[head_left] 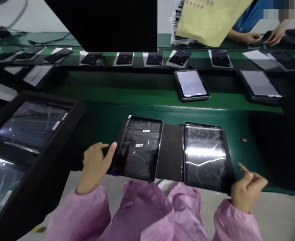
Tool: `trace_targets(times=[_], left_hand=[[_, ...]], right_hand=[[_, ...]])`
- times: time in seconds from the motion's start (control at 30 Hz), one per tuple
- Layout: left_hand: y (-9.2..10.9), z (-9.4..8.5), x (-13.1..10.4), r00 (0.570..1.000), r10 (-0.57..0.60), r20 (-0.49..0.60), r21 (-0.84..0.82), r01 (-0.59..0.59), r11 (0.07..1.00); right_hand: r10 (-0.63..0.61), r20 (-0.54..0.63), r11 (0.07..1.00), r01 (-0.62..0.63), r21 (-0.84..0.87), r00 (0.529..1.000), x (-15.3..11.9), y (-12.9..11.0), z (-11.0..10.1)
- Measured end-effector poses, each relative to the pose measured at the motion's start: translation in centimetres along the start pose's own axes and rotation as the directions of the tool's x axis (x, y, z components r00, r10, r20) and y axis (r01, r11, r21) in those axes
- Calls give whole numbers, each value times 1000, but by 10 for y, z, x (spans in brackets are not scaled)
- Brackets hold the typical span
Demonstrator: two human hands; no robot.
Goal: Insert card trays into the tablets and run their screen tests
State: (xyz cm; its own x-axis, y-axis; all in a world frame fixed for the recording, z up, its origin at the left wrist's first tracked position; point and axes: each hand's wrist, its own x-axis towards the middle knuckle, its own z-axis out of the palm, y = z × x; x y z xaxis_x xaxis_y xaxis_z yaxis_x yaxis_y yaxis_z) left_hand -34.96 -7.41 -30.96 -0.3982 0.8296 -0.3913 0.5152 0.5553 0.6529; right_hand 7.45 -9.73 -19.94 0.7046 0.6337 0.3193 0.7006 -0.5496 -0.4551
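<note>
Two dark tablets lie side by side on a black mat (172, 150). The left tablet (141, 157) carries two small white labels on its screen. Glare crosses the glossy screen of the right tablet (204, 170). Beside the left tablet's outer edge is my left hand (94, 167), empty, its thumb raised apart from the fingers. My right hand (249, 190) is near the lower right corner of the right tablet, fingers bent together. A tiny red-and-yellow piece (242, 170) shows at its fingertips; its kind is too small to make out.
A black foam tray (72, 117) with film-covered screens stands at left. Two tablets with lit screens (191, 83) (259, 83) rest beyond the green work surface (172, 113). Several dark devices line the back shelf. A black panel (112, 23) hangs overhead. Another person's hands (275, 35) hold a dark device.
</note>
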Motion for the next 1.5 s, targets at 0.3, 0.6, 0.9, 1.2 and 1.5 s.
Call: trace_targets(times=[0.3,0.6,0.9,1.2,1.5], left_hand=[[143,91,75,661,716,224,-21,-731,682],[138,105,80,700,685,203,-39,-693,720],[134,115,81,704,690,168,-75,-689,721],[127,106,91,709,699,97,-241,-664,708],[24,23,-17,957,-288,-46,-7,288,958]], right_hand=[[-437,307,899,395,190,845,60,-48,62],[-441,358,898,401,184,823,70,-42,67],[-510,344,860,478,179,789,72,-37,66],[-485,293,874,463,146,824,76,-29,70],[-462,352,876,358,322,814,103,-35,69]])
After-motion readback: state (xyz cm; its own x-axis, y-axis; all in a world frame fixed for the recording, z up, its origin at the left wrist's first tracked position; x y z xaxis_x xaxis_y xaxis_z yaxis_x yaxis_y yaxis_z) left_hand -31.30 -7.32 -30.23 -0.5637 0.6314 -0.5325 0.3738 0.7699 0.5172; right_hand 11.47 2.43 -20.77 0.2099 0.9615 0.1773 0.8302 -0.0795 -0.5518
